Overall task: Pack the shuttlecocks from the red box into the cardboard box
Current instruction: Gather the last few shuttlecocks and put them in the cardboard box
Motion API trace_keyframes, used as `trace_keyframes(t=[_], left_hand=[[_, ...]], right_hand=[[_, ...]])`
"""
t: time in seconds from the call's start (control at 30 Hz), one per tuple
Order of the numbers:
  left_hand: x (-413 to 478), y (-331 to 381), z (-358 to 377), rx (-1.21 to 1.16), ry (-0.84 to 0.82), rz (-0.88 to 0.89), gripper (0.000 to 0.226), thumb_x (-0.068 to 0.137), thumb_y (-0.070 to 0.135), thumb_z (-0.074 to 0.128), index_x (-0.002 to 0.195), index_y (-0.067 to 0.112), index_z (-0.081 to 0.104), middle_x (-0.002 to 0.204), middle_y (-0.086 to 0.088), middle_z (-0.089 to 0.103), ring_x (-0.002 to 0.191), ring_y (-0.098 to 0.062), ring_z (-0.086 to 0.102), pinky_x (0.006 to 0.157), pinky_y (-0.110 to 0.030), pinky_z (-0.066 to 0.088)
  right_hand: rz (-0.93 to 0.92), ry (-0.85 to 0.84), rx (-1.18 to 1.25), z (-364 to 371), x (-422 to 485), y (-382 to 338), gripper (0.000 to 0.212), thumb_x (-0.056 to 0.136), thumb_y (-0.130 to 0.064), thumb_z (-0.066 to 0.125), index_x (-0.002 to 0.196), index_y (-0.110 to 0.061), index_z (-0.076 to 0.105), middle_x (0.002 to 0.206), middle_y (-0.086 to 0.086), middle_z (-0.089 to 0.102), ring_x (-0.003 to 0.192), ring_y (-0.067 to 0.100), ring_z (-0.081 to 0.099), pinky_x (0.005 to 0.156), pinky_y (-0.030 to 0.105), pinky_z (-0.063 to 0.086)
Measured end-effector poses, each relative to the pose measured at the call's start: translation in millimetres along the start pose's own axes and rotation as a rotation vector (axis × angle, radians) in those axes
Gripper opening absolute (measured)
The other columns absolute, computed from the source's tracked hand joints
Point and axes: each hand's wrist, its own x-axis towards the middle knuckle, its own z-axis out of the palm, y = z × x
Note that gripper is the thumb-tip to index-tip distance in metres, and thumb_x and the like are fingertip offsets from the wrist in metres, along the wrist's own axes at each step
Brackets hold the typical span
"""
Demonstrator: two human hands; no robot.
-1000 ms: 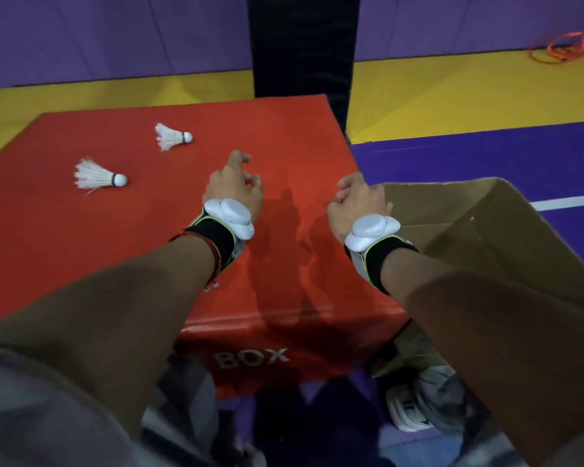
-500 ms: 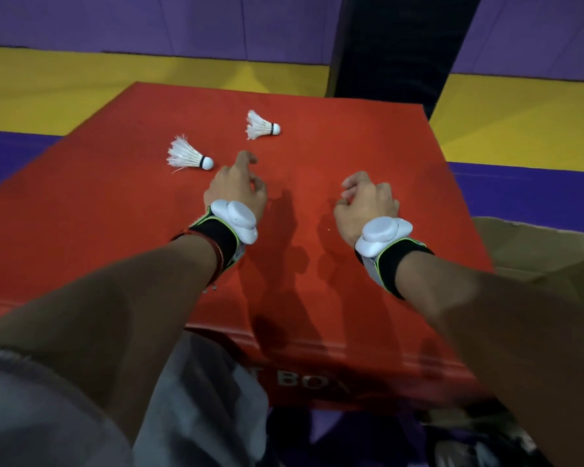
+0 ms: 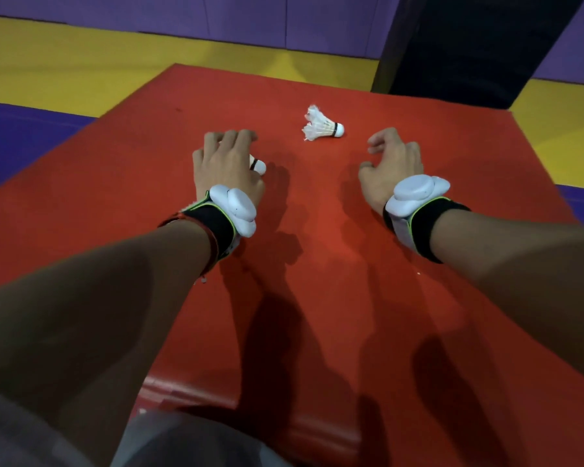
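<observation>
— What are your fingers doing?
— My left hand [image 3: 228, 166] lies palm down over a white feathered shuttlecock with a rounded cork tip [image 3: 259, 166], fingers curled on it; only the tip shows. My right hand [image 3: 391, 163] hovers with its fingers loosely spread, holding nothing.
— And the other one?
— A second white feathered shuttlecock [image 3: 322, 126] lies on its side between my hands, higher in the frame, on the red padded box [image 3: 317, 247].
— The cardboard box?
— Out of frame.

Yellow floor mat strip [image 3: 81, 69] ran behind & to both sides of a black padded upright post [image 3: 479, 45] at top right. Purple padded wall [image 3: 216, 15] stood left of post; purple-blue floor mat [image 3: 21, 139] lay nearer, far left of post.
</observation>
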Motion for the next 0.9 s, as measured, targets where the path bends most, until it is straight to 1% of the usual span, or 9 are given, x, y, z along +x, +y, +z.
trace_keyframes(t=[0.13, 0.27, 0.33, 0.4, 0.47, 0.5, 0.63, 0.77, 0.9], left_hand=[[25.7, -18.8, 16.2, -0.054, -0.014, -0.075, 0.046, 0.082, 0.031, 0.060, 0.126, 0.023, 0.055, 0.127, 0.003, 0.058, 0.126, -0.029, 0.040, 0.093, -0.041, 0.034], [38.5, -26.2, 32.8, -0.054, -0.009, -0.052, 0.039, 0.085, 0.036, 0.057, 0.121, 0.022, 0.059, 0.124, 0.002, 0.058, 0.122, -0.030, 0.042, 0.091, -0.041, 0.035], [41.2, -28.7, 43.6, -0.075, -0.015, -0.073, 0.037, 0.083, 0.034, 0.057, 0.118, 0.023, 0.058, 0.122, 0.001, 0.057, 0.118, -0.031, 0.043, 0.088, -0.040, 0.035], [46.2, -30.2, 50.8, -0.083, -0.007, -0.100, 0.038, 0.079, 0.029, 0.058, 0.116, 0.022, 0.057, 0.120, 0.000, 0.055, 0.114, -0.031, 0.044, 0.084, -0.039, 0.035], [47.5, -30.3, 53.1, -0.077, 0.018, -0.121, 0.037, 0.078, 0.027, 0.058, 0.114, 0.022, 0.057, 0.118, 0.000, 0.054, 0.111, -0.030, 0.045, 0.082, -0.038, 0.034], [48.3, -30.0, 53.9, -0.067, 0.029, -0.129, 0.036, 0.078, 0.026, 0.058, 0.114, 0.022, 0.056, 0.117, -0.001, 0.054, 0.111, -0.030, 0.045, 0.083, -0.038, 0.034], [47.0, -27.9, 56.5, -0.006, 0.053, -0.112, 0.036, 0.079, 0.027, 0.056, 0.115, 0.022, 0.056, 0.115, -0.002, 0.054, 0.109, -0.030, 0.045, 0.083, -0.039, 0.035], [40.2, -23.8, 45.6, 0.039, 0.077, -0.088, 0.036, 0.081, 0.033, 0.057, 0.115, 0.022, 0.056, 0.113, -0.002, 0.055, 0.107, -0.031, 0.045, 0.075, -0.037, 0.031], [25.7, -21.0, 34.3, 0.046, 0.055, -0.067, 0.038, 0.083, 0.038, 0.058, 0.118, 0.023, 0.055, 0.113, -0.002, 0.055, 0.107, -0.032, 0.044, 0.077, -0.040, 0.034]], right_hand=[[-0.070, -0.042, -0.035, 36.5, 31.7, -6.8, 0.043, 0.079, -0.019, 0.056, 0.122, -0.022, 0.054, 0.114, -0.002, 0.065, 0.116, 0.025, 0.048, 0.088, 0.037, 0.045], [-0.109, -0.062, -0.008, 71.9, 54.1, -16.1, 0.058, 0.080, -0.026, 0.060, 0.136, -0.019, 0.047, 0.132, 0.003, 0.056, 0.121, 0.030, 0.045, 0.095, 0.035, 0.039], [-0.108, -0.052, 0.014, 90.5, 67.0, -21.0, 0.070, 0.081, -0.034, 0.063, 0.145, -0.017, 0.040, 0.144, 0.005, 0.047, 0.126, 0.032, 0.044, 0.102, 0.037, 0.036], [-0.092, -0.076, 0.014, 103.4, 79.6, -23.1, 0.077, 0.083, -0.037, 0.064, 0.150, -0.017, 0.033, 0.150, 0.006, 0.041, 0.132, 0.033, 0.041, 0.107, 0.038, 0.033], [-0.075, -0.109, 0.023, 109.3, 84.7, -21.7, 0.076, 0.085, -0.037, 0.062, 0.152, -0.018, 0.030, 0.149, 0.006, 0.043, 0.136, 0.031, 0.037, 0.109, 0.039, 0.032], [-0.073, -0.112, 0.017, 111.8, 85.3, -20.3, 0.073, 0.085, -0.037, 0.061, 0.150, -0.019, 0.032, 0.144, 0.007, 0.047, 0.135, 0.031, 0.038, 0.108, 0.040, 0.033], [-0.113, -0.072, -0.076, 115.0, 85.6, -15.7, 0.049, 0.086, -0.037, 0.060, 0.131, -0.019, 0.052, 0.122, 0.008, 0.059, 0.118, 0.032, 0.046, 0.092, 0.041, 0.040], [-0.120, -0.035, -0.069, 103.8, 77.8, -12.2, 0.042, 0.084, -0.037, 0.067, 0.122, -0.022, 0.056, 0.117, 0.005, 0.060, 0.115, 0.029, 0.047, 0.092, 0.039, 0.042], [-0.120, -0.035, -0.023, 90.6, 59.9, -9.3, 0.040, 0.085, -0.037, 0.069, 0.122, -0.024, 0.056, 0.116, 0.002, 0.061, 0.112, 0.028, 0.048, 0.092, 0.040, 0.043]])
